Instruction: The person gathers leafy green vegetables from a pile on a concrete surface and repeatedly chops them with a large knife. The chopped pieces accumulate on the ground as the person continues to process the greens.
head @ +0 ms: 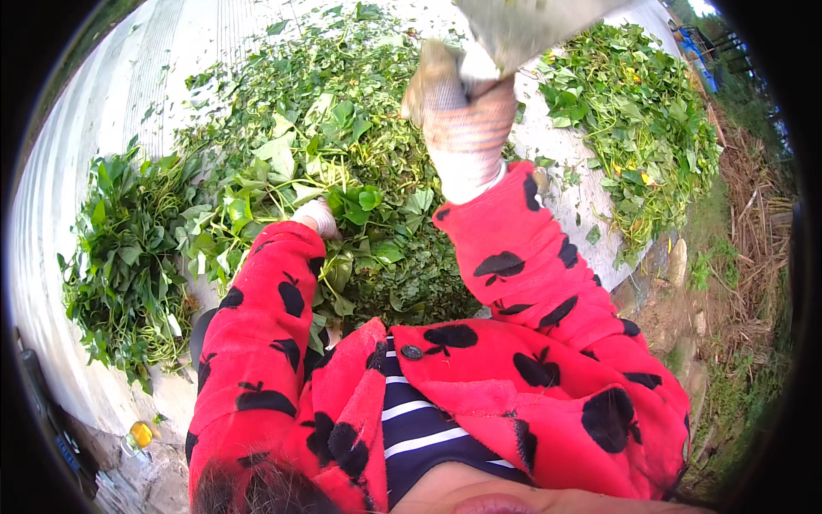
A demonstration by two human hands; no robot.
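Observation:
My right hand (459, 122), in a striped knit work glove, is raised above the greens and closed around the handle of a broad-bladed knife (533, 29). The blade is blurred and cut off by the top of the view; the handle is mostly hidden by the glove. Lower and to the left, my left hand (319, 217), also gloved, grips a bunch of leafy green vines (276, 160). Leaves cover most of its fingers. Under and beyond both hands spreads a layer of chopped leaves and stems (366, 83).
A pile of uncut vines (128, 257) lies at the left, another leafy heap (636, 141) at the right. Pale ribbed sheeting (83, 167) lies beneath. At lower left are a yellow-and-clear object (138, 437) and a dark long object (54, 417). Dry stalks (751, 218) border the right side.

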